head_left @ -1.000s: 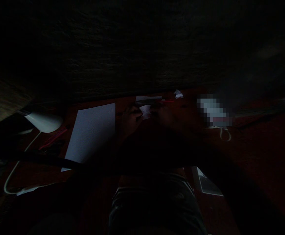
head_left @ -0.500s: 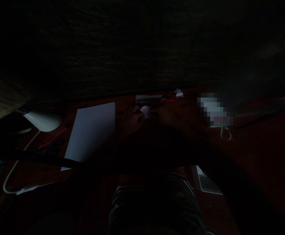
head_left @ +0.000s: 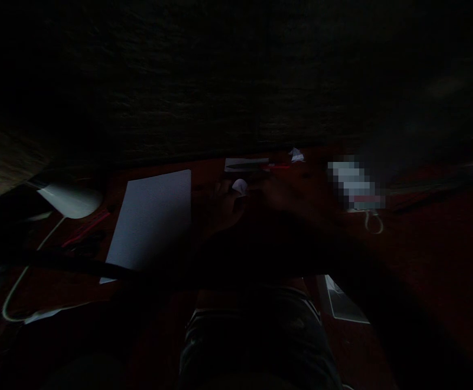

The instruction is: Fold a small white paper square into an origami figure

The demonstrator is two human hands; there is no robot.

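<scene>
The scene is very dark. A small curved piece of white paper (head_left: 240, 187) stands up from the reddish table, with the fingers of my left hand (head_left: 225, 205) closed on its left side. Just right of it is my right hand (head_left: 277, 194), dim and blurred; whether its fingers touch the paper I cannot make out. Beyond both hands lies a strip of white paper (head_left: 256, 161). Across the strip rests a dark blade-like tool with a red handle (head_left: 279, 166). A small folded or crumpled bit of paper (head_left: 297, 155) sits right of that handle.
A large white sheet (head_left: 155, 211) lies left of my hands. Farther left are a white cone-shaped object (head_left: 72, 201), a pale cord (head_left: 14, 292) and a red strip-like object (head_left: 86, 227). On the right is a pixelated pale item (head_left: 354, 184) with a looped cord (head_left: 374, 223).
The small paper between my hands has become more rounded and shifted slightly left. My right hand has moved slightly away from it. The other things lie as before.
</scene>
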